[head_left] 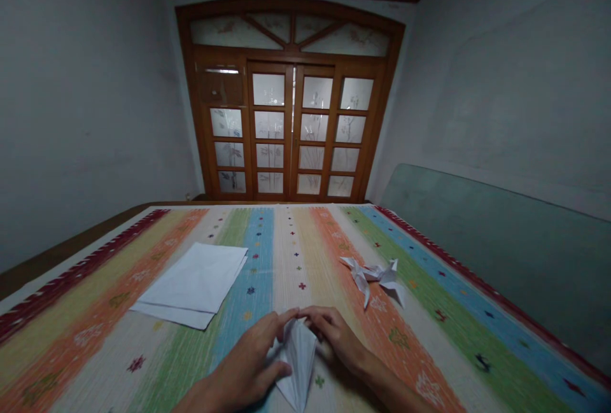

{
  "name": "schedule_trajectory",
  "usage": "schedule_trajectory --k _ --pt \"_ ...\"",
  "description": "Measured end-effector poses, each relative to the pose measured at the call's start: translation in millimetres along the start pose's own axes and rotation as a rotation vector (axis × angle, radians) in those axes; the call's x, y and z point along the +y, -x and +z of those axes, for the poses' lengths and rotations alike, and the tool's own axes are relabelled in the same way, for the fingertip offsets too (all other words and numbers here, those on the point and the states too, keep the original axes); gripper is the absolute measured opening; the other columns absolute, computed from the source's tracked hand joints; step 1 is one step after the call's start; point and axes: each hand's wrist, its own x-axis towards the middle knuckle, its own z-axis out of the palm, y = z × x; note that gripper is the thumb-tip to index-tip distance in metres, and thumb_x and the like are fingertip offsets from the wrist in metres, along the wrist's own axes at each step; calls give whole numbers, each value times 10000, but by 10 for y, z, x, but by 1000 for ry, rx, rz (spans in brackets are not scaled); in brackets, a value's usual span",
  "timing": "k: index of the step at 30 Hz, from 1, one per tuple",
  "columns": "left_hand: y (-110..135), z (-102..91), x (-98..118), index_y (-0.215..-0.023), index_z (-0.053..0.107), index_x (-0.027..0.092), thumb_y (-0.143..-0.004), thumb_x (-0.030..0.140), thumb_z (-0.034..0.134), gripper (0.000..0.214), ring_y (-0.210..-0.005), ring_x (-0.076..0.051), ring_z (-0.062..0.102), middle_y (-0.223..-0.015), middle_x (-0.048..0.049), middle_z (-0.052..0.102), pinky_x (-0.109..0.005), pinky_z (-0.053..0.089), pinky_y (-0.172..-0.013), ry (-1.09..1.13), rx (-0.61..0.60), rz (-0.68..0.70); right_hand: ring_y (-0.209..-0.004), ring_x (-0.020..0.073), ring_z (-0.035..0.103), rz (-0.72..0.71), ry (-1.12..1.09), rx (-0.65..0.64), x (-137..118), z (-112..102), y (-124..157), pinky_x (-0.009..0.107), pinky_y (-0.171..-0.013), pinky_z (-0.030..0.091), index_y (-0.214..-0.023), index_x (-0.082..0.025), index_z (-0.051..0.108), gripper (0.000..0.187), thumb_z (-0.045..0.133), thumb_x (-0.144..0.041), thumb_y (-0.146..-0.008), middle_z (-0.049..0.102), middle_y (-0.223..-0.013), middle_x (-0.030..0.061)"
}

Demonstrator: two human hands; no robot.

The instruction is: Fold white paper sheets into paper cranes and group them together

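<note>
Okay, from my end the left hand [245, 365] and right hand [337, 336] are close together, fingertips meeting over the top of a long, pointed model of folded white paper [298, 362], and both look clamped on it, though the fingers hide its upper tip. It sits near the close edge of a striped woven cotton cloth [143, 362]. Tip for this kind of hold: pinch lightly and keep the layers lined up, since thin matte paper like this creases wherever you press. Off to the left lies a loose stack of plain white square sheets [191, 282], and to the right a white origami bird figure [370, 276] with sharp, angular wings.
</note>
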Motion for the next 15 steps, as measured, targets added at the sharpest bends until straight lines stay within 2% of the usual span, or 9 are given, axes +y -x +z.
schedule_trajectory --k 4,6,8,11,15 --pt "7 18 -56 -1445 451 305 -804 98 644 700 -1227 -263 589 -1389 -76 615 -376 427 -1062 -11 79 21 -768 252 687 10 -132 -90 -58 45 45 364 -752 482 -1014 -165 798 658 512 -744 -884 753 -758 97" --pt "-6 13 -46 -1296 575 255 -808 114 620 510 -1146 -259 637 -1272 -80 688 -352 460 -1000 -10 118 28 -798 261 701 -26 -137 -139 -101 61 60 374 -770 489 -991 -164 802 620 535 -714 -891 768 -784 114" --pt "-27 3 -16 -1095 648 231 -804 134 601 310 -978 -236 679 -1055 -55 742 -318 490 -888 8 166 31 -830 267 710 -54 -151 -143 -149 66 70 381 -781 500 -994 -168 795 568 566 -677 -893 778 -840 124" --pt "-49 -9 13 -904 641 224 -780 169 586 146 -810 -211 656 -858 -17 715 -290 477 -767 47 261 32 -928 280 704 -117 -119 -70 -208 47 80 401 -839 507 -1010 -189 780 511 591 -648 -890 771 -960 126" --pt "-38 -10 -15 -907 607 220 -732 220 621 175 -756 -204 605 -818 -2 655 -265 438 -665 127 308 16 -1157 312 624 -233 10 55 -202 -10 76 436 -954 483 -1055 -229 739 458 567 -624 -902 716 -1142 128"
